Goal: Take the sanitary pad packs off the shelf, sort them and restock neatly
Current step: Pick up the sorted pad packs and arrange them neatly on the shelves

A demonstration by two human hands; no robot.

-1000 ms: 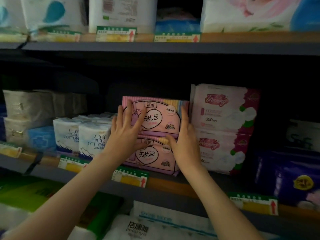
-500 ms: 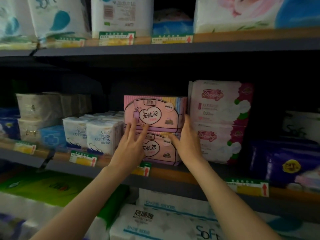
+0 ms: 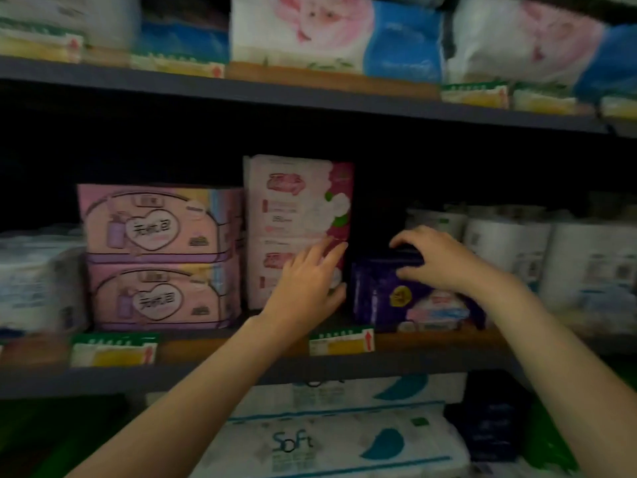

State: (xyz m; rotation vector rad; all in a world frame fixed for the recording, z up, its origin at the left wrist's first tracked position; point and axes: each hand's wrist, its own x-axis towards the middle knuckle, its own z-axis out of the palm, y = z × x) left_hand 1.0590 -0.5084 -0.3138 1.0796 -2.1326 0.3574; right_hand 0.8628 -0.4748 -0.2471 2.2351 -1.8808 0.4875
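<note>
Change: half a second ago both hands were on the pink packs (image 3: 158,257); now they have left that stack, which sits squared, well off beyond the left hand.
Left hand (image 3: 308,288): fingers straight, lying against the lower white-and-magenta packs (image 3: 296,229), gripping nothing.
Right hand (image 3: 437,262): curled over the top of the purple pack (image 3: 406,291), seemingly taking hold of it.
Meaning: the pink stack looks finished; the purple pack, between the hands and under the right one, is probably next to be handled.
Shelf (image 3: 241,370): dark edge with a wooden strip and price tags (image 3: 341,341) below the hands.
Room: dim shop aisle; tissue rolls (image 3: 551,260) beyond the right hand, soft packs above and below.
</note>
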